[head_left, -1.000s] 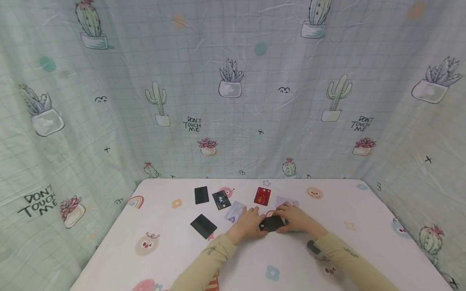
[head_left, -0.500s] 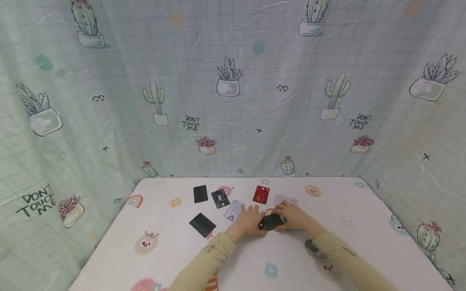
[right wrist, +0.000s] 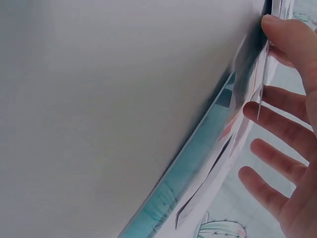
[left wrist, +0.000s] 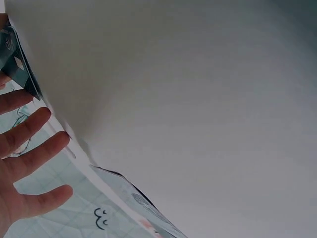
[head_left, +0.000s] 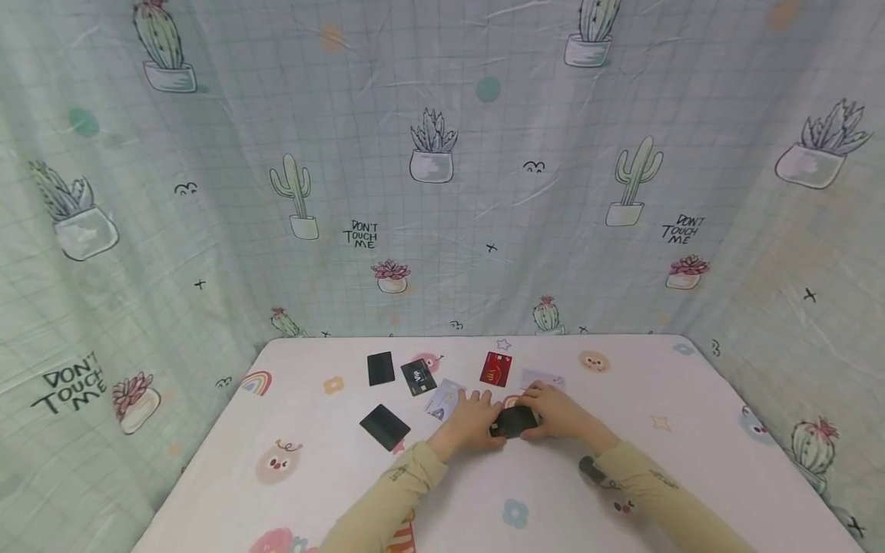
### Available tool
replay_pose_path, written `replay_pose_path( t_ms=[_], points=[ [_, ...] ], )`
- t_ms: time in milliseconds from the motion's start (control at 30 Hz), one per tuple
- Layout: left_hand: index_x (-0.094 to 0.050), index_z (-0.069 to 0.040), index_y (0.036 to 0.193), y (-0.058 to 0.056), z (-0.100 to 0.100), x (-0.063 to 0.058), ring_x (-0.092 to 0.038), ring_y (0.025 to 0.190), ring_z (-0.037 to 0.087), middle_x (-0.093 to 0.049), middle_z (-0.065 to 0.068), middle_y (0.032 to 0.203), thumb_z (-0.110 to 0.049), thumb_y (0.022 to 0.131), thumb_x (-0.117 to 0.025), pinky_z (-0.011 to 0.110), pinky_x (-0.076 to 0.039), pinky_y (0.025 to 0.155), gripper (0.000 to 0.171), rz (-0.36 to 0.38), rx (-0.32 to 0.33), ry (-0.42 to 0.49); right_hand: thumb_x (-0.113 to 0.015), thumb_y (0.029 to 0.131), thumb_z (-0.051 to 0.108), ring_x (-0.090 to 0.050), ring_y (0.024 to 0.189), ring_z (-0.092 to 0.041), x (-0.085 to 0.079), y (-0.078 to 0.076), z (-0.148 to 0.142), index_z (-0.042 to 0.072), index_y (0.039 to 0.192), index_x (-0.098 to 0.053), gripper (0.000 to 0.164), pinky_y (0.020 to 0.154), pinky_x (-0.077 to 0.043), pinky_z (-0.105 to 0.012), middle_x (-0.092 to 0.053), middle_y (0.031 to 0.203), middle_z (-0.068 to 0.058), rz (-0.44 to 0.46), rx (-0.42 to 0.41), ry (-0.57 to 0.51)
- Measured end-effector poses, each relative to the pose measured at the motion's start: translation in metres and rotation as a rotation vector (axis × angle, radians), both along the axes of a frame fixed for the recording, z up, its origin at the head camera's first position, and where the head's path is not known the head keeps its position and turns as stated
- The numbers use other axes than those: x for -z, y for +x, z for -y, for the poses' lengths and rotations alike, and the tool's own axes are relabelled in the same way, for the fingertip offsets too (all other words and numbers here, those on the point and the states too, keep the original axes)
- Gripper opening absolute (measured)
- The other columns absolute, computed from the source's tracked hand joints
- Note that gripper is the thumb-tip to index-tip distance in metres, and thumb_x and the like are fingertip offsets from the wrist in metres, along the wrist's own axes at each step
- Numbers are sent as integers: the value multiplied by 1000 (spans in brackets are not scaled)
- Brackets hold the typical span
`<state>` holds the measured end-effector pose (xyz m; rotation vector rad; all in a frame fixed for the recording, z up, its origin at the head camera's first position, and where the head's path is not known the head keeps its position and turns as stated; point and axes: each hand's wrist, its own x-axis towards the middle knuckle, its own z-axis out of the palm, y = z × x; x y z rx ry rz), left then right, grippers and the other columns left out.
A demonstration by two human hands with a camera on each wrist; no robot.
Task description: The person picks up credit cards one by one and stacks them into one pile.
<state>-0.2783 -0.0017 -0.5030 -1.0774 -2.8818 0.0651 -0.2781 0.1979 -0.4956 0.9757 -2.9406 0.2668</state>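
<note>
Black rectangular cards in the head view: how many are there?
4: a card between the bare left hand and right hand; a lettered card farther back and left; left of it, a far plain card and nearer one. More may hide under hands or beige sleeves.

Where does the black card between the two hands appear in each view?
Head: black card low, right of centre, between left hand and right hand.
Left wrist: upper left edge, partly cut off.
Right wrist: probably upper right; too oblique to be sure.
Shared landmark: the patterned curtain, in all three.
</note>
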Motion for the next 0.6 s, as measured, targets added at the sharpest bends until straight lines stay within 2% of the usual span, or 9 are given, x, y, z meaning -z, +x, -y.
replay_pose_path(
  t_ms=[167, 400, 600],
  points=[
    [-50, -15, 123, 1, 1, -3, -49, 100, 21, -54, 5, 110, -51, 75, -59, 53, -34, 94, 61, -2, 17, 0, -72, 67, 43, -49, 101, -19, -3, 3, -1, 15, 108, -61, 51, 90, -43, -41, -59, 104, -2, -5, 1, -33],
    [-53, -14, 120, 2, 6, -6, -47, 98, 19, -55, 3, 112, -53, 74, -58, 50, -35, 92, 60, -47, 49, -14, -72, 67, 45, -49, 102, -22, -4, 5, 1, 14, 110, -60, 54, 94, -36, -51, -60, 103, -3, -63, -8, -11],
    [-56, -17, 110, 5, 12, -5, -47, 95, 17, -55, 0, 107, -53, 72, -61, 52, -36, 91, 53, -64, 77, -1, -71, 66, 49, -48, 98, -19, 0, 10, 4, 16, 111, -60, 57, 91, -37, -47, -62, 101, 1, -103, -23, 12]
  ],
)
